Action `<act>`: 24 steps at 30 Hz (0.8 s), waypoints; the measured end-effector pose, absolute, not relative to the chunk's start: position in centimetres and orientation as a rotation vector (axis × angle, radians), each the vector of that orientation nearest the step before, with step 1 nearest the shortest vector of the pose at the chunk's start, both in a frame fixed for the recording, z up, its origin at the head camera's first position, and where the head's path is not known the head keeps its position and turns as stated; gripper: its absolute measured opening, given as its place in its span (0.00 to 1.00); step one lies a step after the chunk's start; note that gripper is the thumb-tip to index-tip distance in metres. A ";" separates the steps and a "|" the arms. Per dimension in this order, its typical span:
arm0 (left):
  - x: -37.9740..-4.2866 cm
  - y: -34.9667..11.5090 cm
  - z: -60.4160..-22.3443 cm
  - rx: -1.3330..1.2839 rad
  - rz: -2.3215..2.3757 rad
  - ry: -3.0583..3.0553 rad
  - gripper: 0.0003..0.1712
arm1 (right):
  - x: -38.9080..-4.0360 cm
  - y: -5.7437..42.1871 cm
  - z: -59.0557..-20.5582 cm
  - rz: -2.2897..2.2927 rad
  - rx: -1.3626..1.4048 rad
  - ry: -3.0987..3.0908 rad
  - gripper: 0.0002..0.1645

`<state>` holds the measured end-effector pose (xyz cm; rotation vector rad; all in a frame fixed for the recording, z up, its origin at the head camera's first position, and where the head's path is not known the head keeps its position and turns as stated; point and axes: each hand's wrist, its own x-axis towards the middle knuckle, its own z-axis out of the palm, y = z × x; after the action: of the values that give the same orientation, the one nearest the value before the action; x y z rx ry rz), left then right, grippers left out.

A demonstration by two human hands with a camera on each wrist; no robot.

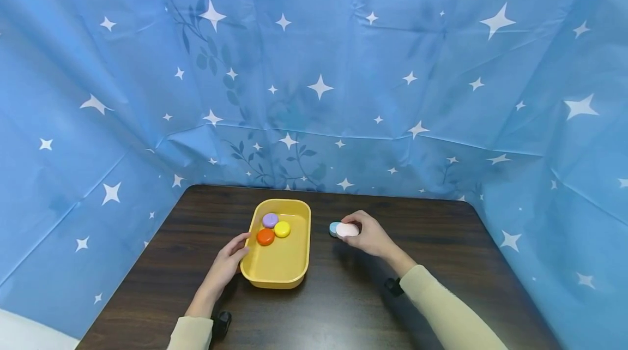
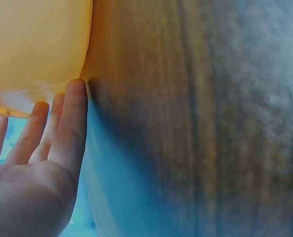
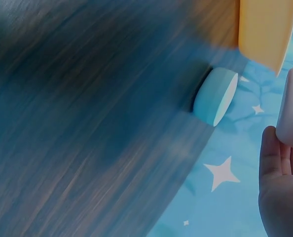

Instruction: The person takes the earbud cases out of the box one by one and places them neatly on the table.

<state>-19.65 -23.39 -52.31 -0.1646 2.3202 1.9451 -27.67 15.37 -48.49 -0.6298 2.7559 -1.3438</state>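
A yellow plastic tray point(image 1: 276, 279) stands on the dark wooden table, left of the middle. Inside it lie a purple disc point(image 1: 270, 220), a yellow disc point(image 1: 282, 229) and an orange-red disc point(image 1: 265, 237), grouped towards its far left. My left hand point(image 1: 227, 265) touches the tray's left side; the left wrist view shows its fingers point(image 2: 71, 118) nearly straight against the outer wall. To the right of the tray, my right hand point(image 1: 369, 236) pinches a thick whitish disc point(image 1: 347, 230) above the table. A light blue disc point(image 3: 214, 97) rests on the tabletop, partly hidden behind the whitish one in the head view.
The dark wood-grain table point(image 1: 324, 317) has its far edge against a blue curtain point(image 1: 319, 39) with white stars, which also hangs at both sides. A dark wrist band with a device point(image 1: 222, 324) sits at the left sleeve, another point(image 1: 393, 287) at the right.
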 end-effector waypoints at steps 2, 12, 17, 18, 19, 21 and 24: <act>-19.6 -23.4 -52.3 -0.164 1.946 2.315 0.26 | -27.8 15.6 -48.6 -1.338 -0.628 2.767 0.23; -19.9 -23.5 -52.4 -0.181 1.936 2.323 0.26 | -28.4 16.8 -49.2 -1.316 -0.604 2.804 0.23; -19.8 -23.5 -52.4 -0.187 1.930 2.323 0.26 | -28.8 17.4 -49.7 -1.290 -0.589 2.831 0.22; -19.8 -23.5 -52.4 -0.187 1.930 2.323 0.26 | -29.0 17.4 -49.8 -1.279 -0.583 2.837 0.22; -19.7 -23.5 -52.4 -0.187 1.930 2.322 0.26 | -29.1 17.5 -49.9 -1.278 -0.574 2.836 0.22; -19.7 -23.5 -52.4 -0.186 1.939 2.317 0.26 | -29.4 17.7 -50.1 -1.262 -0.560 2.843 0.22; -19.7 -23.5 -52.5 -0.189 1.952 2.309 0.26 | -29.7 17.9 -50.2 -1.254 -0.535 2.845 0.22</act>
<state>-19.72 -23.51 -52.50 -0.1893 2.3092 1.9518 -29.73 17.94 -50.25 -0.5353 2.8450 -1.2536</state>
